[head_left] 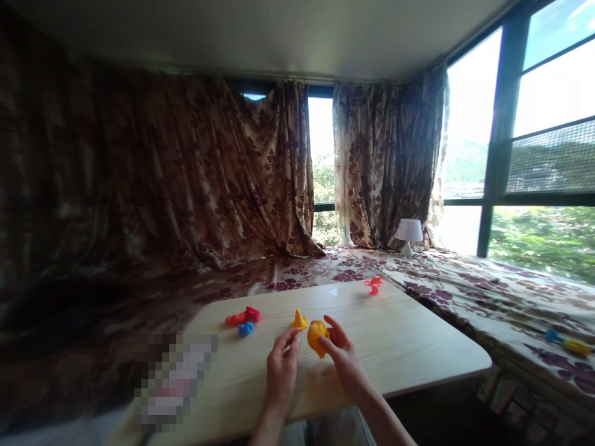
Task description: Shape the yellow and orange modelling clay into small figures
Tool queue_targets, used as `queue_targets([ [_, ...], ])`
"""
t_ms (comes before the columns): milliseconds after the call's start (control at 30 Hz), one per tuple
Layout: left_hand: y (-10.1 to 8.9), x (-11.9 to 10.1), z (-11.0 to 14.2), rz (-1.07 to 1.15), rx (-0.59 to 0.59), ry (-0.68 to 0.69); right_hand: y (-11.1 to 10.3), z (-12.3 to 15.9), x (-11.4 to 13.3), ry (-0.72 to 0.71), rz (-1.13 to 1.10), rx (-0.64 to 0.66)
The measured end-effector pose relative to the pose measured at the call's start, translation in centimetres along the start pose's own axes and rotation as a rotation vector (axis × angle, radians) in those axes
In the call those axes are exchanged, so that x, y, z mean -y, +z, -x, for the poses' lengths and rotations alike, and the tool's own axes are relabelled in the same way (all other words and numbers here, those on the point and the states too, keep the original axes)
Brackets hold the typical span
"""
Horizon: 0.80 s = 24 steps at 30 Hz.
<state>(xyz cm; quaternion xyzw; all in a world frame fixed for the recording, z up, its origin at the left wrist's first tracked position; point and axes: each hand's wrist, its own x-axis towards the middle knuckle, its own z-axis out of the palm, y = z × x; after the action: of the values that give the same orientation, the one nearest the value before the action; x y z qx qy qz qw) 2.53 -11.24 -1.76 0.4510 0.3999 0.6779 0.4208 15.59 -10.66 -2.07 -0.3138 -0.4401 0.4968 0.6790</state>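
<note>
My right hand (344,358) grips an orange-yellow lump of modelling clay (317,338) above the table, thumb in front and index finger raised behind. Just left of it, my left hand (282,360) has its thumb and fingertips pinched together; whether a small bit sits between them is too small to tell. Beyond my left fingertips stands a yellow cone-shaped clay piece (299,319). Farther left on the table lie a red clay piece (242,316) and a blue clay lump (245,329) close together. A coral-red shaped piece (374,285) stands near the far right corner.
The pale wooden table (400,334) has rounded corners. A blurred-out flat object (174,387) lies at its left side. Floral-covered ledges surround it, with a white lamp (409,235) at the back and a blue-and-yellow object (569,342) on the right. Patterned curtains (279,173) hang behind.
</note>
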Motion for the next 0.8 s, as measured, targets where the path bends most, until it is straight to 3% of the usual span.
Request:
queue_targets([
  [133,0.5,-0.3,0.4,-0.089,0.131,0.059,0.5,0.2,0.4,0.035,-0.029,0.111],
  [233,0.5,-0.1,0.6,-0.061,0.14,0.018,0.7,0.6,1.0,0.061,-0.021,0.195],
  [433,0.2,0.3,0.4,-0.105,0.104,0.039,0.4,0.6,1.0,0.024,0.126,0.087],
  [800,0.3,-0.2,0.7,-0.112,0.093,0.055,0.3,0.3,0.6,0.008,0.181,0.093],
])
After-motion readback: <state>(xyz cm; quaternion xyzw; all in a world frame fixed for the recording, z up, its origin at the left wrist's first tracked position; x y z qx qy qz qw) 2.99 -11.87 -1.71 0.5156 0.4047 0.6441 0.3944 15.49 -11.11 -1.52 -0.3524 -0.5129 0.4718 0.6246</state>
